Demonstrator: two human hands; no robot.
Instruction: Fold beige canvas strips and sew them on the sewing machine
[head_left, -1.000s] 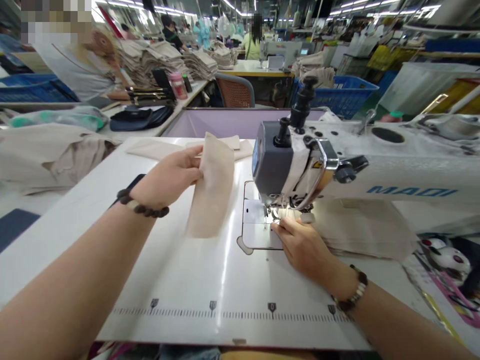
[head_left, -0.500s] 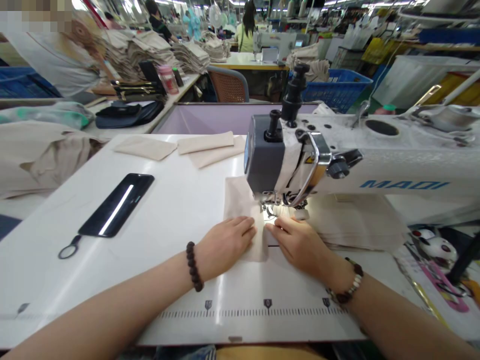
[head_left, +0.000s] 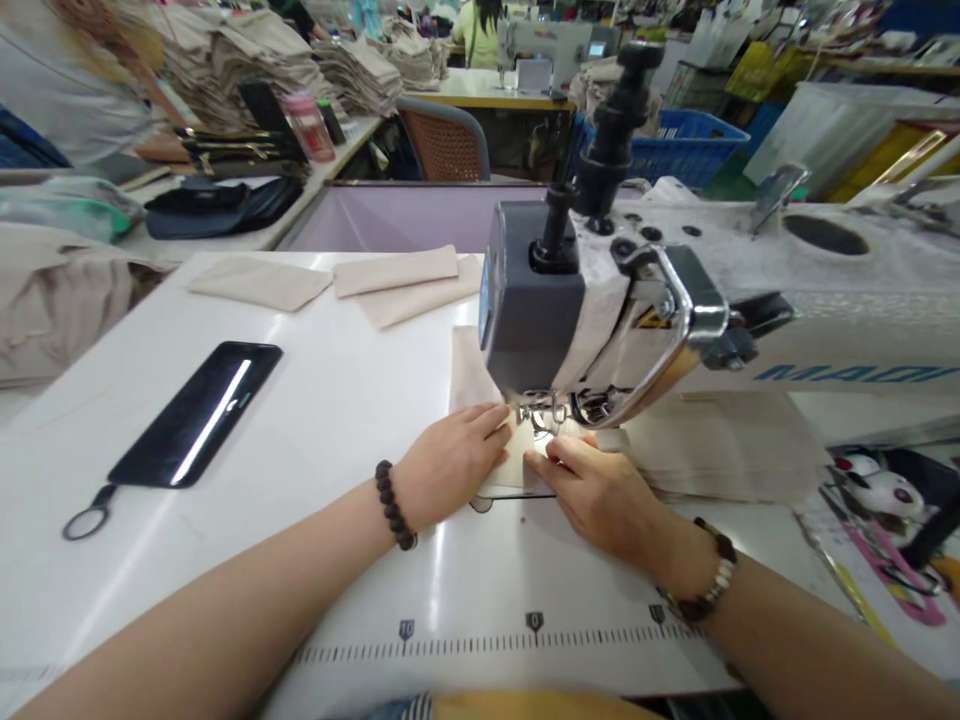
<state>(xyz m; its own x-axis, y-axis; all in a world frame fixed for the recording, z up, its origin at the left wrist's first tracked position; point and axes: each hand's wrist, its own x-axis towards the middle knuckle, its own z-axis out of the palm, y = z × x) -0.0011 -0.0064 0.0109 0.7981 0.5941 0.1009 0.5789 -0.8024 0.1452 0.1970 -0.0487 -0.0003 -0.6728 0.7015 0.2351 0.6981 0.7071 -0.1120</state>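
Note:
A beige fabric piece (head_left: 469,375) lies flat on the white table, its near end under the needle of the sewing machine (head_left: 600,300). My left hand (head_left: 450,465) rests on that near end, fingers flat and together, pressing it down. My right hand (head_left: 592,490) sits just right of it below the presser foot (head_left: 551,415), fingertips pinched on the fabric's edge. Both wrists wear bead bracelets. The machine head hides the fabric's far right side.
A black phone (head_left: 195,410) with a ring strap lies at the left. Three more beige pieces (head_left: 390,280) lie at the table's back. A stack of beige fabric (head_left: 720,440) sits under the machine arm. A person's torso is at the far left.
My left hand brought the fabric piece down from mid-air and laid it under the needle. Both hands have since slid it further in, away from me. The phone came into view.

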